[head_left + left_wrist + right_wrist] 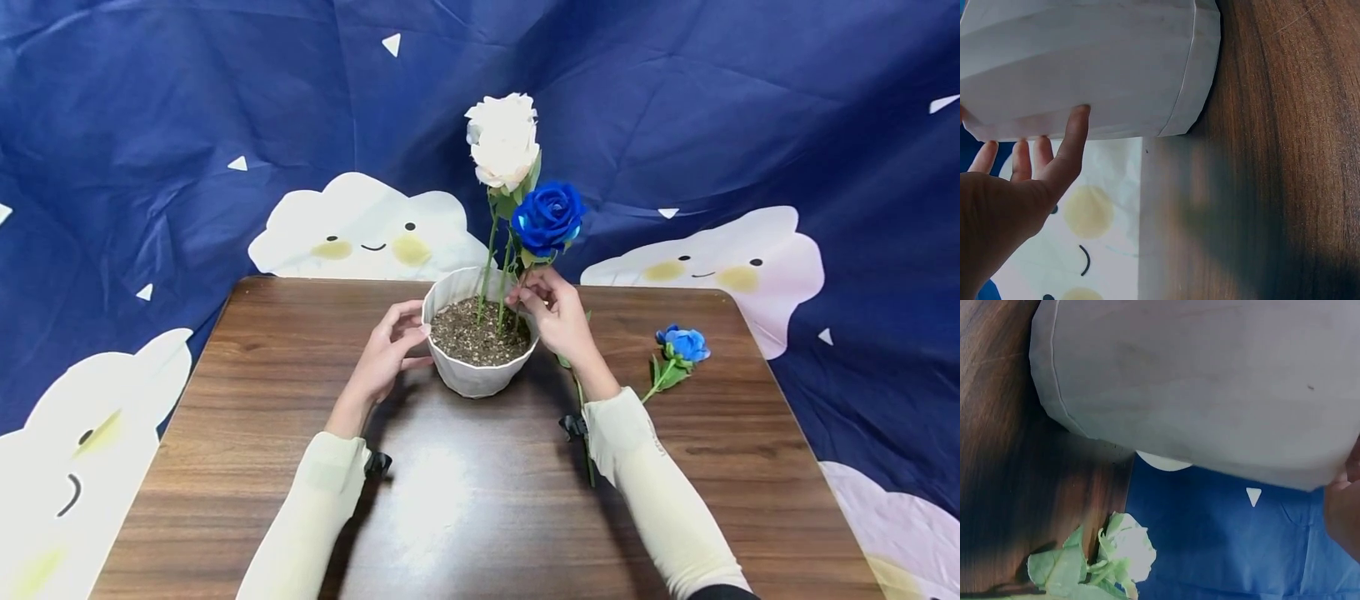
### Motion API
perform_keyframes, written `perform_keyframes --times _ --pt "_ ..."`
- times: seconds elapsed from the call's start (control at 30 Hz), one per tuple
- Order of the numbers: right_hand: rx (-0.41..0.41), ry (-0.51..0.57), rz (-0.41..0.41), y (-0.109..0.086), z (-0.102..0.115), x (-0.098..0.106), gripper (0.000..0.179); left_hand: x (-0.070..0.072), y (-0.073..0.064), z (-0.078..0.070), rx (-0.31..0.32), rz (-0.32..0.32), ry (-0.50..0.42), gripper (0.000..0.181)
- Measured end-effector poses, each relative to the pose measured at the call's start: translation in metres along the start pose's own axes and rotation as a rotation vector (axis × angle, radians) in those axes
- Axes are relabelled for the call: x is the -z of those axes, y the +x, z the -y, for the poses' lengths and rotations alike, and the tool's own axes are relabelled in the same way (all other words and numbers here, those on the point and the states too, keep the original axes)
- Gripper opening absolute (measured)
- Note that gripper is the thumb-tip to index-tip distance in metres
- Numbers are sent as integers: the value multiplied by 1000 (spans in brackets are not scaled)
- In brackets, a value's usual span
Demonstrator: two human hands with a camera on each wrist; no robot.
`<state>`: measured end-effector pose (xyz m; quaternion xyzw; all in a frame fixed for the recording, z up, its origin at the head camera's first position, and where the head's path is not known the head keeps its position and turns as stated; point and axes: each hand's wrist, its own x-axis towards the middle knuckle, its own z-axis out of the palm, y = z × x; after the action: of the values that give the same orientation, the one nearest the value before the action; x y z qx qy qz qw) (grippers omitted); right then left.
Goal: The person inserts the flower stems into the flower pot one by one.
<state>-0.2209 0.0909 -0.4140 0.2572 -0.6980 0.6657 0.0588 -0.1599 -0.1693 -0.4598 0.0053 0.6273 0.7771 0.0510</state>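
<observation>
Clearly, the likeliest trouble is a poor set for the blue rose (550, 218): the right hand (558, 317) pinches its stem, thumb and fingers together, just above the rim of the white flowerpot (472, 379). Its bloom stands above the pot's right side, touching or overlapping the white rose (504, 142); whether its foot reaches the potting soil (465, 343) I cannot tell. If it goes in shallow, the heavy head could tip it outwards, and the crowded blooms could push the white rose askew. The left hand (384, 350) has its fingers apart and rests them against the pot's left wall, so a hard downward push on the right might slide or tilt the pot on the desk (300, 375). Under the right wrist, a loose green stem (589, 458) lies where the black wrist camera (573, 427) could snag it. The right wrist view also shows a pale rose (1132, 547) lying beside the pot; the light-blue flower (684, 344) lies well apart to the right.

No brand or label is readable. The navy backdrop (300, 83) bears cloud faces and triangles, no legible letters; tiny marks on the right sleeve (660, 492) are too small to make out.
</observation>
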Motion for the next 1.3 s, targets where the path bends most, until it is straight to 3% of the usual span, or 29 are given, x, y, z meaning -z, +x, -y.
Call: perform_keyframes --times 0.13,0.43,0.67,0.9,1.03,1.17,1.3 --pt "4 -3 11 2 0 -3 4 0 1 -1 -2 1 3 47" --pt "10 60 -48 0 1 0 9 1 -1 -1 2 -3 -3 48" --pt "72 -46 -125 -1 0 1 22 1 0 0 1 -2 -3 48" --pt "62 -129 -223 -9 3 9 39 -1 -1 -1 8 -5 0 48" --pt "94 -189 -238 -15 20 14 42 -1 -2 -1 12 -4 2 48" --pt "99 -180 -249 -20 34 21 35 0 0 0 7 -6 1 47" --pt "71 -129 -273 -20 13 39 31 0 0 0 3 -6 -3 47"
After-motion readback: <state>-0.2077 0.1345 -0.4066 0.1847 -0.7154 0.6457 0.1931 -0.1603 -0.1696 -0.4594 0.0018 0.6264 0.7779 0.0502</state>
